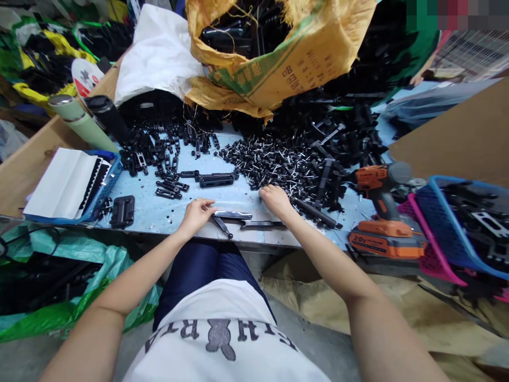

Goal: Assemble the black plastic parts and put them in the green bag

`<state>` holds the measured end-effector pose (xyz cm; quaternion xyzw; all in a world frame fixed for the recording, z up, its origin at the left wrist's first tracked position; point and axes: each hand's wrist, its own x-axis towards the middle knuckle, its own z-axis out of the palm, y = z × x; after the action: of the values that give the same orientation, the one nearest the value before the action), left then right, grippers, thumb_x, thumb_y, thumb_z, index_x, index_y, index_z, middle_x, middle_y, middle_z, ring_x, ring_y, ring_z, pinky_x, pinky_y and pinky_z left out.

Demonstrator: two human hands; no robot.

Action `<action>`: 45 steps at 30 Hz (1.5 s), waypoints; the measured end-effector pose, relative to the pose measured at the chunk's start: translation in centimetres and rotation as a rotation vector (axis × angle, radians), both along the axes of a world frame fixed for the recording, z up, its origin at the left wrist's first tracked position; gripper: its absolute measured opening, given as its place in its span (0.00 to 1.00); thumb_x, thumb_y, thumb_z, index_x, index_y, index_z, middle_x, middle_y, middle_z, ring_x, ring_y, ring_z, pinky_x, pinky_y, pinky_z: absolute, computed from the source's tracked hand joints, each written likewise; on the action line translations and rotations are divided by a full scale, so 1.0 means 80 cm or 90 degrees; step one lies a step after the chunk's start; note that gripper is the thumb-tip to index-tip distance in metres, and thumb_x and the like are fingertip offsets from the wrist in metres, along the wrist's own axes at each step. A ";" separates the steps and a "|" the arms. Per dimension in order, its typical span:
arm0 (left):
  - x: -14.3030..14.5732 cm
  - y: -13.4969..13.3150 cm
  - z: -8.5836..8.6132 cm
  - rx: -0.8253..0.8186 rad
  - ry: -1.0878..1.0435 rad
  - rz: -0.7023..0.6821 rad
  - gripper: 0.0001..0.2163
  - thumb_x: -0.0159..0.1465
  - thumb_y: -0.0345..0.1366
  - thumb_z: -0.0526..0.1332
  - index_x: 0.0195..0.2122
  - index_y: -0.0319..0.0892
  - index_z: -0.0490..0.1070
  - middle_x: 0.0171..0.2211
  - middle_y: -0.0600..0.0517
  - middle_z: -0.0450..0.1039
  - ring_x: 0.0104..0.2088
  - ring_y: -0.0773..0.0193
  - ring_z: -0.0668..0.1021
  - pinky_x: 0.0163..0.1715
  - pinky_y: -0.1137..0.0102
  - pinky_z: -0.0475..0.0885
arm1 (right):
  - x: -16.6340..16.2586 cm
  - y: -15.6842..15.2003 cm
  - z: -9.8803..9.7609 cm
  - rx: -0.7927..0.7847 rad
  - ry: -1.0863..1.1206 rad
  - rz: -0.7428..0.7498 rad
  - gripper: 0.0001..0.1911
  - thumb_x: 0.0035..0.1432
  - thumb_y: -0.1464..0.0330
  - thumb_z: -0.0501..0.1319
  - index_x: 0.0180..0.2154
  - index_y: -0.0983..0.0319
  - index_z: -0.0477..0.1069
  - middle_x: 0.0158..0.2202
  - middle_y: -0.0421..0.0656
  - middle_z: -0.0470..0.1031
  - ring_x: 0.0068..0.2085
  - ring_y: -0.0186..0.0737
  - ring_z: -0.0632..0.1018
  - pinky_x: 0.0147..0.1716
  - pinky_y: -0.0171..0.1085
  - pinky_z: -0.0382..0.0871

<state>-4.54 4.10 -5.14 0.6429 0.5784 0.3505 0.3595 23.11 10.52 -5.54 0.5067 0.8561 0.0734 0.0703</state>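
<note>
My left hand [195, 213] rests at the near edge of the light blue table [159, 209], fingers pinched on the end of a flat dark metal strip [234, 215]. A second black bar [262, 224] lies just beside it. My right hand [275, 199] reaches into the near edge of a heap of small black screws [274, 162], fingers curled down among them; what they hold is hidden.
An orange cordless drill [379, 212] stands at the right, beside pink and blue baskets [445, 228] of black parts. A yellow sack [278, 53] of parts sits at the back. A blue tray [107, 183], two bottles [85, 124] and loose black brackets [217, 179] lie left.
</note>
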 end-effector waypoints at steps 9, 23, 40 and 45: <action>-0.014 -0.015 -0.035 0.447 0.362 -0.172 0.12 0.67 0.31 0.49 0.46 0.36 0.68 0.32 0.44 0.74 0.36 0.60 0.76 0.39 0.62 0.71 | -0.007 -0.041 0.021 0.026 0.553 -0.037 0.11 0.61 0.63 0.55 0.36 0.61 0.73 0.34 0.45 0.76 0.35 0.39 0.75 0.34 0.36 0.67; -0.013 -0.014 -0.040 0.416 0.461 -0.196 0.14 0.67 0.35 0.50 0.51 0.38 0.67 0.41 0.41 0.74 0.46 0.53 0.74 0.48 0.53 0.63 | -0.020 -0.095 -0.025 0.018 0.536 0.098 0.13 0.63 0.65 0.51 0.38 0.61 0.73 0.38 0.48 0.74 0.40 0.39 0.75 0.40 0.39 0.71; 0.045 -0.022 0.025 0.328 0.278 -0.382 0.30 0.66 0.53 0.37 0.25 0.40 0.70 0.22 0.46 0.70 0.26 0.62 0.73 0.27 0.68 0.66 | 0.013 -0.125 0.041 -0.098 0.442 0.206 0.34 0.60 0.45 0.37 0.21 0.61 0.66 0.18 0.43 0.66 0.22 0.36 0.68 0.23 0.36 0.57; 0.056 -0.101 0.059 0.334 -0.073 -0.389 0.37 0.63 0.53 0.23 0.24 0.44 0.69 0.18 0.47 0.67 0.23 0.64 0.72 0.26 0.67 0.68 | -0.066 -0.188 0.046 -0.258 0.805 0.283 0.36 0.60 0.49 0.24 0.22 0.57 0.62 0.17 0.43 0.62 0.22 0.39 0.68 0.25 0.39 0.64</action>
<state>-0.03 -4.01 -0.39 0.8346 0.2308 0.3981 0.3027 17.83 -4.48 -1.82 0.2421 0.8129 -0.3838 -0.3651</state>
